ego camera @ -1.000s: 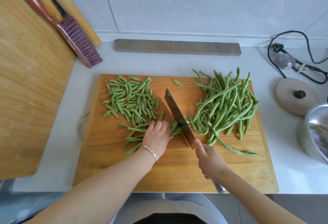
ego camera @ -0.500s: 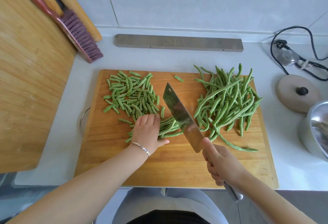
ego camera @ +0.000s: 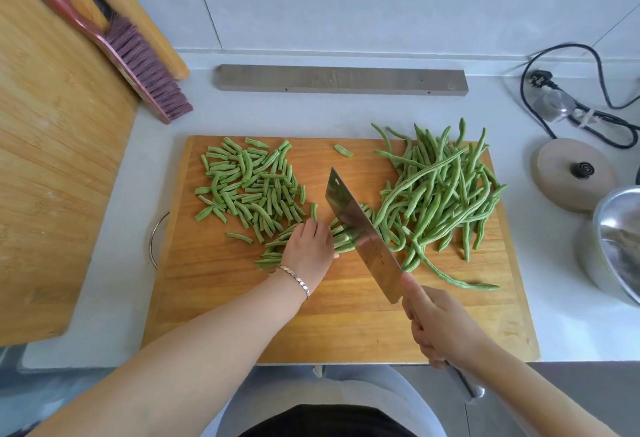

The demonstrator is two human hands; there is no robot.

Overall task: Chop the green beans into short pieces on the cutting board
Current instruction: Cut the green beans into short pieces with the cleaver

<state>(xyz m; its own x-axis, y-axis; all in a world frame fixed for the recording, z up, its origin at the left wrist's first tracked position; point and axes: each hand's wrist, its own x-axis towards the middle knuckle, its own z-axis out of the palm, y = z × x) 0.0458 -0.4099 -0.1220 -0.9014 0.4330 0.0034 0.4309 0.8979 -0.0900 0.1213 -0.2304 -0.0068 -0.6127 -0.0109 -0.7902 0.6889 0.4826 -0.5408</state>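
Light, thin and bendy, smooth-skinned; likely to roll and splay under a blade unless bunched, so best pinned close behind the cut line with fingertips kept back from the edge. Green beans all on the cutting board (ego camera: 346, 332): short pieces (ego camera: 252, 190) heaped at the far left, long whole pods (ego camera: 443, 194) tangled at the right, one stray piece (ego camera: 343, 151) near the far edge, a small aligned bundle (ego camera: 346, 237) in the middle. Held down there by the left hand (ego camera: 308, 253), fingers laid over the bundle, thumb out toward the blade. Cleaver (ego camera: 360, 232) tilted over the bundle's right end, just beside that hand, its handle (ego camera: 465, 384) clenched in the right hand (ego camera: 440, 325); edge contact impossible to tell. Matte mid-green, slim, many gently curved
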